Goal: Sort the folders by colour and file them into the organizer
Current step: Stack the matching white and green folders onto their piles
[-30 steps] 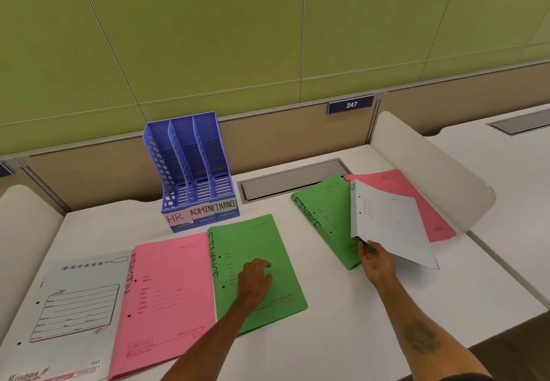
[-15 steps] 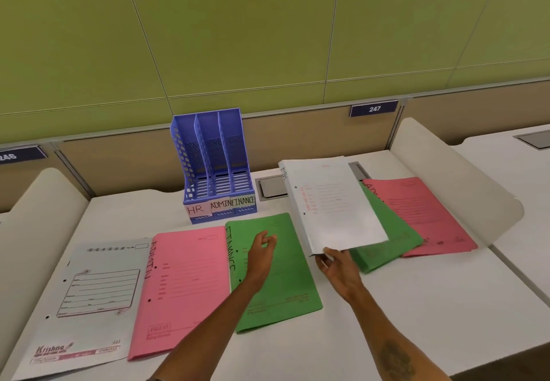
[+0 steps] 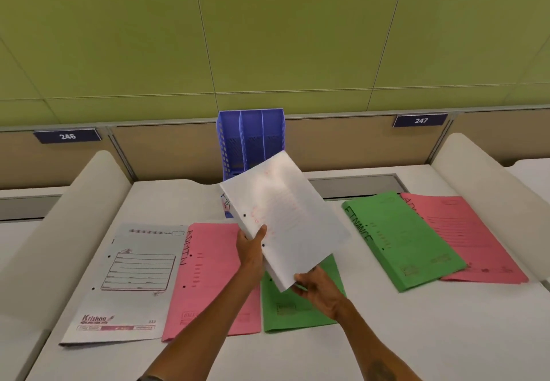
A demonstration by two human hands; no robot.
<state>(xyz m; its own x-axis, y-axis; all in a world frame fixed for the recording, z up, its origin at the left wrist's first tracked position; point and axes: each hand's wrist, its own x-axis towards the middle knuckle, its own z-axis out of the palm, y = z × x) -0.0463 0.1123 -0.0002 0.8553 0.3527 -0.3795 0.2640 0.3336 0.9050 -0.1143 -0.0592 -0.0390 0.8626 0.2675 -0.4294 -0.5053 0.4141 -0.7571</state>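
Observation:
A white folder (image 3: 285, 211) is held tilted in the air above the desk, in front of the blue three-slot organizer (image 3: 251, 139), hiding its lower labels. My left hand (image 3: 251, 251) grips the folder's left spine edge; my right hand (image 3: 317, 290) holds its near bottom corner. Flat on the desk lie another white folder (image 3: 131, 282) at the left, a pink ADMIN folder (image 3: 208, 273) beside it, and a green folder (image 3: 294, 309) partly hidden under my hands. Further right lie a green FINANCE folder (image 3: 401, 238) and a pink folder (image 3: 464, 232) overlapped by it.
White curved dividers stand at the desk's left (image 3: 68, 226) and right (image 3: 488, 196) sides. A grey cable tray (image 3: 357, 185) runs along the back of the desk. A green and tan partition wall rises behind the organizer, with number plates 246 and 247.
My right hand has carried the white folder from the right pile leftward to the front of the organizer. My left hand left the green folder and took hold of the white folder's edge.

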